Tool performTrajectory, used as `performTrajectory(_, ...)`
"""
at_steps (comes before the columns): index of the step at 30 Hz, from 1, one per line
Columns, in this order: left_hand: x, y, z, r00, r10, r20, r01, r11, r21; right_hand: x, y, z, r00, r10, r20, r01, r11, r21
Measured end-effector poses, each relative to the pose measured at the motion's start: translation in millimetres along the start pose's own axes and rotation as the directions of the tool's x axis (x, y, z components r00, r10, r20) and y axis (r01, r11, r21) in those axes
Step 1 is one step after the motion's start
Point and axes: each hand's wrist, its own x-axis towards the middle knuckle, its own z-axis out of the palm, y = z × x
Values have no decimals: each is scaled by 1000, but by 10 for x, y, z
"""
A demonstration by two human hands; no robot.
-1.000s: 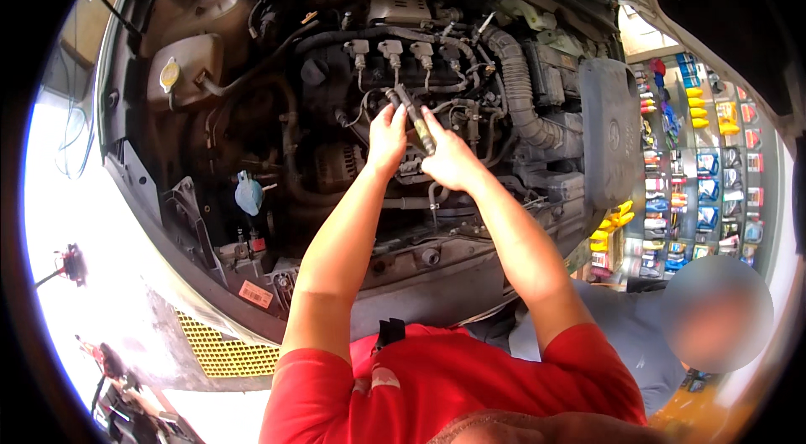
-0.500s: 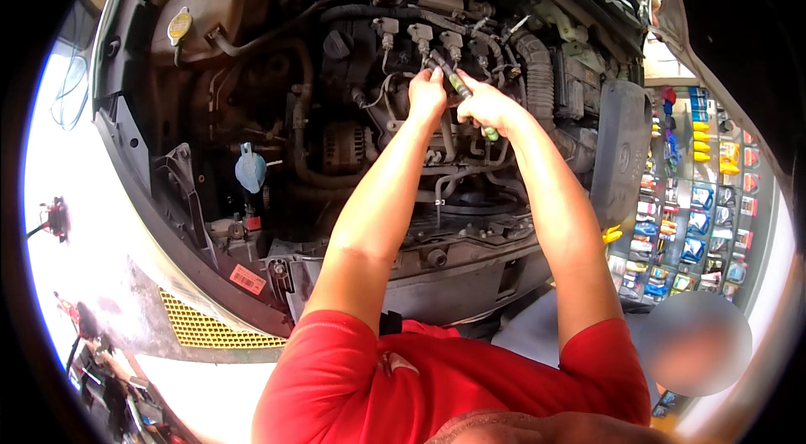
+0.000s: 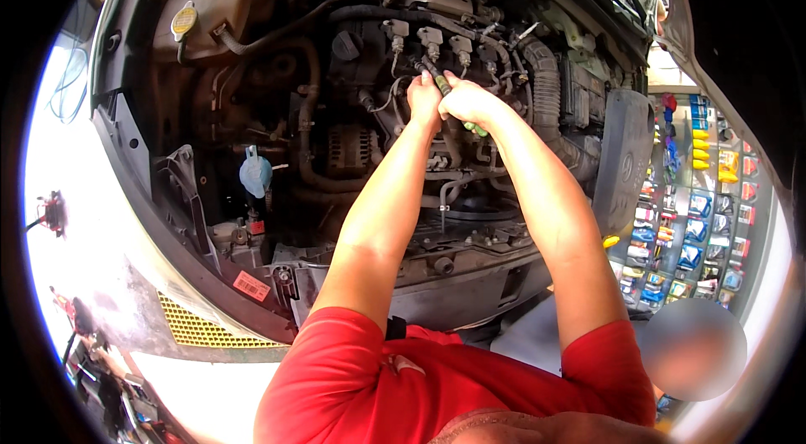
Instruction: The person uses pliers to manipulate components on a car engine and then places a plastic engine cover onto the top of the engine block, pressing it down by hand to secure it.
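Engine (image 3: 346, 73): middle of the engine bay (image 3: 126, 142)
Tank (image 3: 218, 18): left of the engine, toward the bay's far corner
Filler cap (image 3: 254, 172): nearer than the tank, left of the engine
Coil row (image 3: 430, 39): on the engine, beyond the tool
Tool (image 3: 442, 85): in right grip (image 3: 472, 101), upper end near left grip (image 3: 424, 100)
Hose (image 3: 544, 81): right of the coil row
Panel (image 3: 623, 160): right of the hose
Display rack (image 3: 695, 230): outside, right of the panel

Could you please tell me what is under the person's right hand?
A dark and green tool runs under the right hand; its upper part shows beyond it, and a green piece, probably its other end, below. The middle is covered, as is whatever lies deeper.
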Motion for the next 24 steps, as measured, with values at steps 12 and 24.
performTrajectory(12,99,-56,-59,992,-111,-63,107,992,-71,-89,-76,170,996,67,-50,-67,998,16)
performTrajectory(24,-4,334,-53,968,-243,-63,251,946,204,-23,-32,212,996,90,-28,-87,992,94)
